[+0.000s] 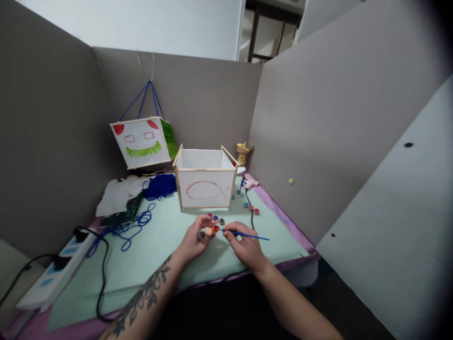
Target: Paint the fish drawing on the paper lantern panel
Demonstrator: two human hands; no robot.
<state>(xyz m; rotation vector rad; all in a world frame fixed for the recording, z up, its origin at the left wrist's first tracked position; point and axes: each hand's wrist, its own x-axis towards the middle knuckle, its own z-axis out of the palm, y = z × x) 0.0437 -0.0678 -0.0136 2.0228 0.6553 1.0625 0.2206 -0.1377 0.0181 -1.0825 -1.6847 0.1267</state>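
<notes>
My left hand (197, 237) is closed around a strip of small paint pots (209, 232), one of them orange with its lid up. Between the fingers of my right hand (244, 243) is a thin blue paintbrush (253, 235). Its tip points left and reaches the orange pot; whether it dips into the paint I cannot tell. Just beyond my hands stands an open white box (206, 200) with wooden stick edges. A red fish outline is drawn on its front panel.
Loose paint pots (251, 208) lie right of the box, near a pink glue gun (250, 182) and its black cord. Blue yarn (160, 187) and a power strip (58, 269) are on the left. A painted box lantern (143, 144) hangs at the back left; grey partitions enclose the table.
</notes>
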